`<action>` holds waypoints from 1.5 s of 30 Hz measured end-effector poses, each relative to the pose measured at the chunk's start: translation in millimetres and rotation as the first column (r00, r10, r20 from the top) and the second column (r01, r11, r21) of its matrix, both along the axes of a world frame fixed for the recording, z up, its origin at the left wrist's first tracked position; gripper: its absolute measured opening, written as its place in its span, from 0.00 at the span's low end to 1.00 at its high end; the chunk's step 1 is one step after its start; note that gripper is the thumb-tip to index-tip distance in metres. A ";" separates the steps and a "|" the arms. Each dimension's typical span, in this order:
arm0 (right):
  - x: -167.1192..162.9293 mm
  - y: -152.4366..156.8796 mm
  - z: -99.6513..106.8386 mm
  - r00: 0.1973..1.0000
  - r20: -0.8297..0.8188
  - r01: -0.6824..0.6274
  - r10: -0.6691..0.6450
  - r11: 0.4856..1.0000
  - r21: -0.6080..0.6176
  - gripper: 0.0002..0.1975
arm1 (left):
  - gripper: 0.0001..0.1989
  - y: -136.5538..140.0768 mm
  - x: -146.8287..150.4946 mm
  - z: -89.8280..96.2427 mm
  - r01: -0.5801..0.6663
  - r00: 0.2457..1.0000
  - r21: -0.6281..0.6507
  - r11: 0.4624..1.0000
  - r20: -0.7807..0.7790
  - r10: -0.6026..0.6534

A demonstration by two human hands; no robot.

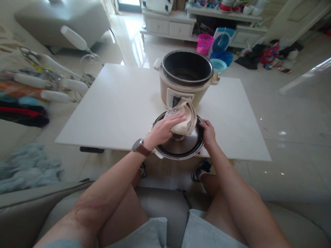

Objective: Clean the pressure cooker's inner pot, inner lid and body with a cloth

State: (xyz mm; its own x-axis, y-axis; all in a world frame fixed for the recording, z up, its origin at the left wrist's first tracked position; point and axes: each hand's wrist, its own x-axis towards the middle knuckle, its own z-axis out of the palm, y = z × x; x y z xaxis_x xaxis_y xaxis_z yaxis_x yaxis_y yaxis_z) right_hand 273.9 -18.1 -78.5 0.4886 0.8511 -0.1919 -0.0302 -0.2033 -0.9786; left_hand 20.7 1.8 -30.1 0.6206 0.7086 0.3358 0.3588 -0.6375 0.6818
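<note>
Beyond the hands, a cooker is found uncovered on the desk. A dark inner pot is seated inside it; the pot's bottom is shadowed, and its contents cannot be determined. Farther beyond, a pink basket and a light blue basket are noted on the floor. Between the hands, at the desk's near edge, the lid is held with its inner face upward. Its rim is gripped by the right hand. A folded cloth is held by the left hand against the lid's inner face.
</note>
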 end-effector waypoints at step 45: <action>-0.5 3.9 -0.4 0.999 -0.037 -0.008 0.008 1.000 0.009 0.20 | 0.22 -58.1 49.3 4.2 -0.211 0.965 -0.322 0.923 -0.217 0.145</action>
